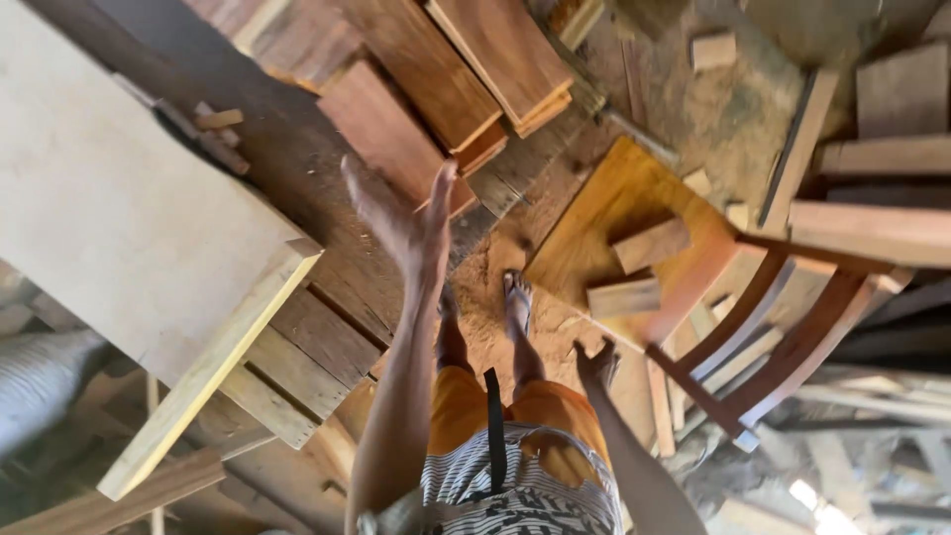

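From the head view, your left hand (pixel 401 223) is raised with fingers spread, grasping nothing, above the reddish boards (pixel 396 134) stacked on the desk (pixel 297 178). Your right hand (pixel 597 362) hangs low, fingers loosely curled and empty, beside the wooden chair (pixel 693 287). Nothing is picked up yet. The pale plank (pixel 213 362) juts past your left fingers; the sawdust floor (pixel 495 332) between your feet is tight.

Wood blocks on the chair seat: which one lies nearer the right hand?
The lower block, by the seat's front edge, just above the right hand; the other block sits farther up.
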